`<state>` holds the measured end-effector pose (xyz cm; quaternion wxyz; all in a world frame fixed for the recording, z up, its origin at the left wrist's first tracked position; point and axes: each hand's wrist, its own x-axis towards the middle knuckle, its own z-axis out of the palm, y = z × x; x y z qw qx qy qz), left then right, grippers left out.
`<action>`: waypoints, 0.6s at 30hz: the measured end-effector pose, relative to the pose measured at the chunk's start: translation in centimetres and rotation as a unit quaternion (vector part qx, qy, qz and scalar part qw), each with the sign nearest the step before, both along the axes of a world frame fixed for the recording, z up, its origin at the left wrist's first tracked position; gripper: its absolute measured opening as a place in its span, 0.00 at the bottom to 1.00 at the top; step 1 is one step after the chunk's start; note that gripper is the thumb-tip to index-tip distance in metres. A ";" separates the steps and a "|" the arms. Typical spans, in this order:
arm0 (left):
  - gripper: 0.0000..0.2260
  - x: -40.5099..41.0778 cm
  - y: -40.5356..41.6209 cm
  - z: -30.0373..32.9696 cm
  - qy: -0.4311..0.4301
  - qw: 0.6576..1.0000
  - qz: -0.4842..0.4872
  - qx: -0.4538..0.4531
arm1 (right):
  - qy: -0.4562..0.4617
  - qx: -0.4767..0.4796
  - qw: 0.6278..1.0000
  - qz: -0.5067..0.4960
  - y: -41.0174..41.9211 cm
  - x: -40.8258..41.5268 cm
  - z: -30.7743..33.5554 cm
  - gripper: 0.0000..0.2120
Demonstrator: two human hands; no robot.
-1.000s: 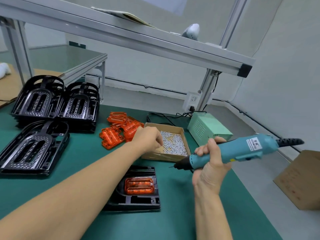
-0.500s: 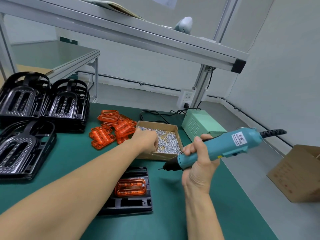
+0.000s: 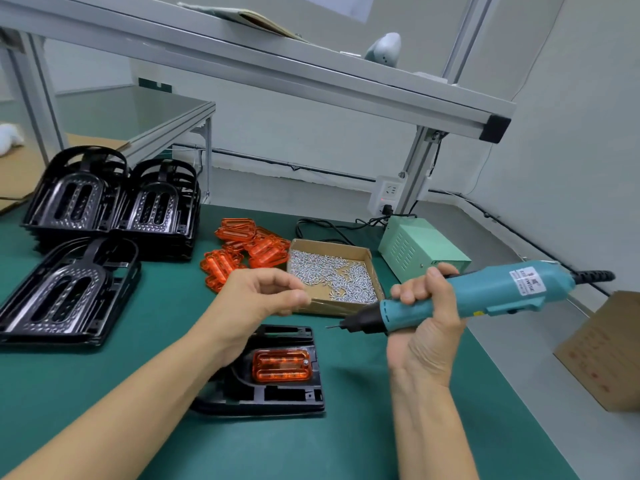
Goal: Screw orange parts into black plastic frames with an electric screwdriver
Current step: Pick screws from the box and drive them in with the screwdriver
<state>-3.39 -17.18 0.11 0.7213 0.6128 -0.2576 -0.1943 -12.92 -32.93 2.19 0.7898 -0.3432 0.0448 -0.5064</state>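
Orange part (image 3: 281, 364) seated in a black plastic frame (image 3: 277, 393) that lies near the front edge of the green bench (image 3: 346, 427), roughly midway along it. The right hand (image 3: 424, 336) grips the electric screwdriver (image 3: 460, 296) with fingers wrapped round its barrel, the bit pointing left and held above the bench, clear of the frame. The left hand (image 3: 258, 299) hovers between the frame and the screw box (image 3: 330, 277), thumb and fingertips drawn together as though pinching a screw.

Judged step: loading a screw onto the bit before driving. To do it well, seat the screw squarely on the tip, bring the driver upright over a hole in the orange part, and steady the frame before pressing, so the screw does not cross-thread or skid on the plastic.

Hard to make out: the left fingertips are blurred, so no screw can be confirmed between them. The left forearm covers the frame's left half, and the screw holes cannot be picked out. Spare orange parts (image 3: 249, 247) and stacked frames (image 3: 114, 206) sit toward the bench's rear left.
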 end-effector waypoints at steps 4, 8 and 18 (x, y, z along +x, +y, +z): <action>0.09 -2.1 2.1 -0.5 0.089 0.995 0.005 -0.053 | -0.043 0.009 0.998 0.042 1.2 -0.5 1.9 0.06; 0.08 -3.2 3.1 -0.9 0.125 0.989 0.017 -0.078 | -0.068 0.005 0.995 0.076 2.7 -0.9 3.4 0.06; 0.06 -4.4 4.1 -1.5 0.150 0.982 -0.008 -0.116 | -0.065 -0.009 0.992 0.105 5.1 -1.2 4.3 0.05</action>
